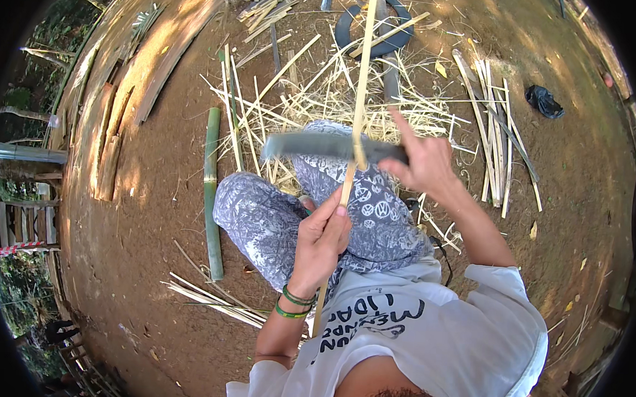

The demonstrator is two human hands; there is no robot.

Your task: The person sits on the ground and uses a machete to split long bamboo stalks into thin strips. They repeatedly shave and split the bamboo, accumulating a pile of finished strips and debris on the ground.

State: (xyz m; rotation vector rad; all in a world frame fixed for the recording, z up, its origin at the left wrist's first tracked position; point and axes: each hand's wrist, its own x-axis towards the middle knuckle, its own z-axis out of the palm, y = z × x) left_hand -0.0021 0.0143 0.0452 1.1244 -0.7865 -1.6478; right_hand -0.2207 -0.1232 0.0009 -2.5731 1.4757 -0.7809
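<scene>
My left hand, with green and yellow bands at the wrist, is closed around a long, pale bamboo strip. The strip runs from the far edge of the view, past my lap, down along my shirt. My right hand holds a knife by its dark end, thumb against it and index finger stretched away. The broad grey blade lies across the strip just beyond my left hand, pointing left and smeared by motion. Where they cross, a pale piece bends over the blade; I cannot tell whether it is split off.
Thin bamboo strips and shavings are heaped beyond my folded legs. A green bamboo pole lies on the left. More strips and a black plastic bag lie to the right. A dark ring rests at the far side.
</scene>
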